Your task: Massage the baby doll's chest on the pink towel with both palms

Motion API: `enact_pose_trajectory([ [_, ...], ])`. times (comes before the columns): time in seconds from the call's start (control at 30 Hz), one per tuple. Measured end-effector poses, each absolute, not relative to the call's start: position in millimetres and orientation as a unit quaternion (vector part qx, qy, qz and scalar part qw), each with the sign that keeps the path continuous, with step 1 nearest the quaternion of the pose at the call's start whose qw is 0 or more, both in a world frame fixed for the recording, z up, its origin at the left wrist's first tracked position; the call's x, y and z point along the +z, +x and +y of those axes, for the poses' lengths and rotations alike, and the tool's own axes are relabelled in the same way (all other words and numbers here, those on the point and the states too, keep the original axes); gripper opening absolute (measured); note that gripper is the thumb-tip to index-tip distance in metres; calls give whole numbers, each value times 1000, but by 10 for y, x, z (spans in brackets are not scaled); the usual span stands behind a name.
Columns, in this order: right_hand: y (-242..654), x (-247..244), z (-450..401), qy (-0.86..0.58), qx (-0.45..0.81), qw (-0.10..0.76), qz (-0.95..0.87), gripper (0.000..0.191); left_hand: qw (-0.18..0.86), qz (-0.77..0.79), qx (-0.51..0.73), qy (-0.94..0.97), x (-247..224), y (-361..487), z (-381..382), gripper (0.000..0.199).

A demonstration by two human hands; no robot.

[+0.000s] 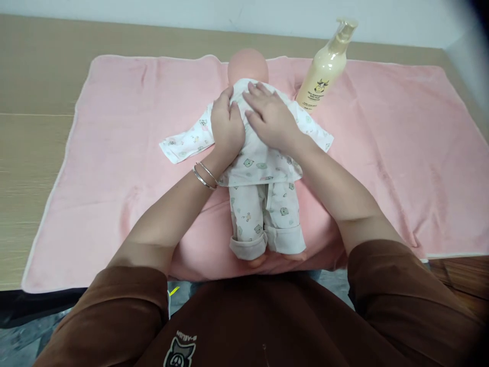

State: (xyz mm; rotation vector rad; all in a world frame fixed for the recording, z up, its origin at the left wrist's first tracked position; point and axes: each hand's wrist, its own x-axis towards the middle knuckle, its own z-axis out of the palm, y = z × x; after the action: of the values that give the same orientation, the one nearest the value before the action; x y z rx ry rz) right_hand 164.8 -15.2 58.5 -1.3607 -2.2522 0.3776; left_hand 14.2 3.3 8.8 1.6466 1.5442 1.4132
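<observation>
On a pink blanket (126, 122), middle of the table (34, 112): one doll (255, 155), laid lengthwise, bald head toward the wall (153, 15), feet toward the wearer. Face not visible; which way up, cannot tell. The blanket probably serves as a soft layer over the hard tabletop.

Shirt (263, 167), white, animal print: spread over the doll's trunk, both sleeves out to the sides. No doll hands show at the cuffs; whether arms fill the sleeves, cannot tell. Matching trousers (247, 211): on the legs, cuffs folded back, presumably to suit the short legs, as the feet peep out below.

Pump bottle (323, 71), pale yellow, cow picture: upright beyond the sleeve on the right, base very near the shirt; contact uncertain. Its place aside likely leaves the hands free room while being within reach.

Left hand (228, 120): relaxed, clutching nothing, lightly cupped along the side of the chest, fingers together toward the head, thumb apart; two bracelets (205, 176) at the wrist. Right hand (272, 116): loose and flat on the upper chest area, fingers slanting toward the head, thumb spread. Forearms converge from both sides; the low, broad contact seems meant to steady the cloth without pinching.
</observation>
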Motion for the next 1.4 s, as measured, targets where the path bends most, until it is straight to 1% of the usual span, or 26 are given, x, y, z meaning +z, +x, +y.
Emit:
enact_pose_trajectory([
  [0.1,1674,591,-142,-573,115,225,-780,71,241,553,521,604,65,141,43,40],
  [0.17,1617,559,-259,-592,90,223,-770,75,235,556,523,602,53,135,47,37],
  [0.3,1491,511,-469,-515,96,255,-813,62,209,551,527,612,66,125,35,35],
  [0.37,1512,527,-419,-478,114,244,-836,57,212,556,522,611,89,132,23,32],
  [0.47,1651,543,-187,-490,132,234,-829,57,217,578,498,609,128,157,9,36],
  [0.57,1767,488,-20,-531,140,272,-790,64,225,589,478,612,147,179,6,44],
  [0.63,1754,446,-52,-545,130,288,-777,68,240,585,476,611,144,182,10,47],
  [0.7,1670,454,-193,-560,103,272,-776,70,247,578,479,613,138,176,12,48],
  [0.77,1560,529,-373,-570,74,222,-788,69,238,574,484,616,137,163,7,44],
  [0.83,1484,641,-506,-561,50,172,-808,66,222,568,489,624,141,149,-5,37],
  [0.9,1479,726,-524,-546,37,160,-821,54,207,566,488,632,147,140,-13,29],
  [0.97,1546,728,-416,-555,50,195,-807,42,193,566,479,642,151,142,-9,27],
  [1.03,1659,636,-215,-577,84,246,-774,37,190,563,463,658,152,152,12,28],
  [1.1,1783,490,13,-582,109,282,-755,41,199,569,441,665,151,163,46,31],
  [1.2,1914,309,246,-561,139,285,-765,60,224,600,407,652,151,152,104,43],
  [1.27,1935,280,262,-553,141,279,-772,67,239,591,410,652,157,117,142,42],
  [1.4,1809,440,-33,-551,105,244,-791,57,244,561,414,674,194,-4,222,26],
])
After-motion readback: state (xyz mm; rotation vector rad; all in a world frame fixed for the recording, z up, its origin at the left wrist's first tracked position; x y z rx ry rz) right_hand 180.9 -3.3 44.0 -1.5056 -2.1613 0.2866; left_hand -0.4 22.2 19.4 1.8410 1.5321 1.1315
